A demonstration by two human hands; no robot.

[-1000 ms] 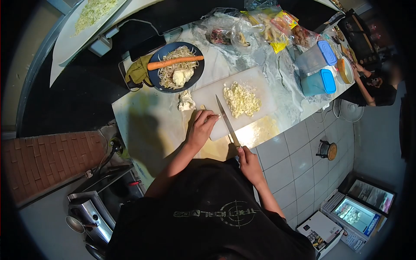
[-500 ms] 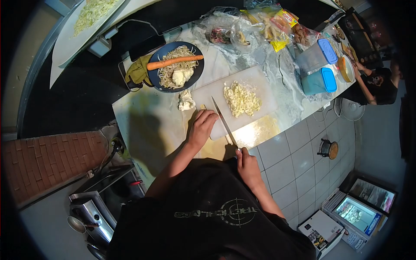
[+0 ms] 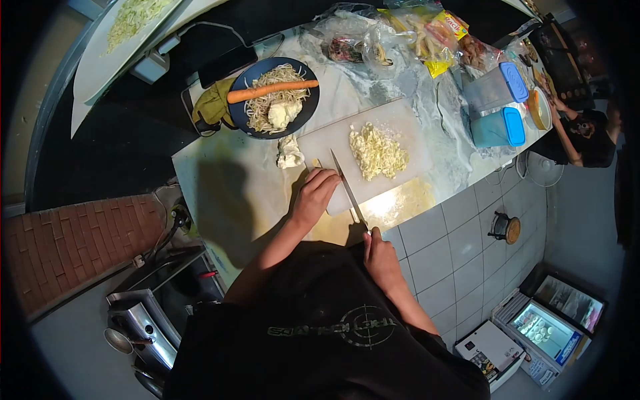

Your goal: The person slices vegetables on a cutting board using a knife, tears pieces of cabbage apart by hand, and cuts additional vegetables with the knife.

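Note:
My right hand (image 3: 381,256) is closed round the handle of a long kitchen knife (image 3: 353,198). Its narrow blade points away from me, across the near-left part of a white cutting board (image 3: 325,141). My left hand (image 3: 316,195) has its fingers curled and pressed together at the board's left side, fingertips against or right beside the blade; what lies under them is hidden. A pile of pale yellow-white chopped vegetable (image 3: 379,152) rests on the board, right of the blade. Left of the board sits a crumpled whitish lump (image 3: 289,153).
A dark blue plate (image 3: 241,120) holds bean sprouts, a carrot (image 3: 270,90) and a pale lump. Plastic bags (image 3: 347,47) and two blue-lidded containers (image 3: 497,128) stand farther off. Another person (image 3: 587,137) is at the far right. A stool (image 3: 505,228) stands on the tiled floor.
The whole view has shifted slightly, so the table things sit a little farther right. Both hands and the knife keep nearly the same pose over the board.

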